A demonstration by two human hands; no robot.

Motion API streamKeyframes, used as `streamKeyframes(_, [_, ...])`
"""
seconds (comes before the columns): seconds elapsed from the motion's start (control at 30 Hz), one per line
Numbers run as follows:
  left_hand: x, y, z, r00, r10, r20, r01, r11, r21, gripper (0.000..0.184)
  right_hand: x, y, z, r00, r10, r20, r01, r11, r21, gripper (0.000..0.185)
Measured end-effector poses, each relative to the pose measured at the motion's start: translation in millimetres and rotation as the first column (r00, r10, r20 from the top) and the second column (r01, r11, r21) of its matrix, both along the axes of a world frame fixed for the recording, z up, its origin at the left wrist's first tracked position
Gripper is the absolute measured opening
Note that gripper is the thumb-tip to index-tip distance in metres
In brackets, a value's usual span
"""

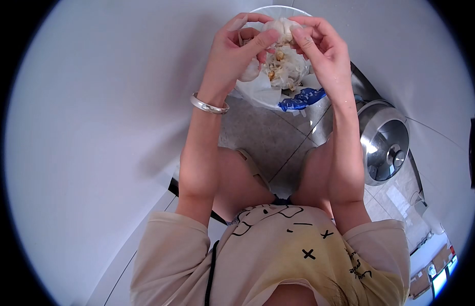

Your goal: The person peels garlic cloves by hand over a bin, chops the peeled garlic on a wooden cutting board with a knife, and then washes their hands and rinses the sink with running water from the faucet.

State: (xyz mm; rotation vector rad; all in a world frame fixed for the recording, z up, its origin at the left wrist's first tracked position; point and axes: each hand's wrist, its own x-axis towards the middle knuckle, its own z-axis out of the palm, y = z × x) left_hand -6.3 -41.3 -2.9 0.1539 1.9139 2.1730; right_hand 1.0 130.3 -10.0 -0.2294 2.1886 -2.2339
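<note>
Above a white-lined bin (258, 95), both hands hold a white garlic bulb (281, 29) between fingers and thumbs. My left hand (242, 43) grips the bulb's left side, and a second pale bulb (250, 70) shows below its palm, partly hidden by the fingers. On the bulb's right side, my right hand (321, 48) presses with thumb and forefinger. Beneath the hands, crumpled white plastic and peelings (286, 69) lie inside the bin. A blue printed piece of wrapper (302, 99) hangs at the bin's near rim.
A round metal pot with a glass lid (383, 145) stands at the right. White panels rise on the left and right. Grey tiled floor (268, 135) shows between the knees. Cardboard boxes (431, 270) sit at the far lower right.
</note>
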Motion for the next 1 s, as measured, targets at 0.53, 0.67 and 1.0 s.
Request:
streamKeyframes(0.53, [0, 4, -6, 0.999, 0.043, 0.013, -0.042, 0.995, -0.087, 0.029, -1, -6, -8, 0.997, -0.064, -0.04, 0.066, 0.996, 0.063, 0.022])
streamKeyframes(0.67, [1, 7, -5, 0.999, 0.054, 0.006, -0.053, 0.996, -0.073, 0.027, -1, -8, -9, 0.995, -0.068, -0.075, 0.074, 0.994, 0.085, 0.021])
streamKeyframes(1.0, [4, 12, -9, 0.999, 0.046, 0.015, -0.046, 0.998, 0.037, 0.03, 0, -7, -8, 0.999, -0.034, 0.035, 0.036, 0.996, -0.082, 0.021])
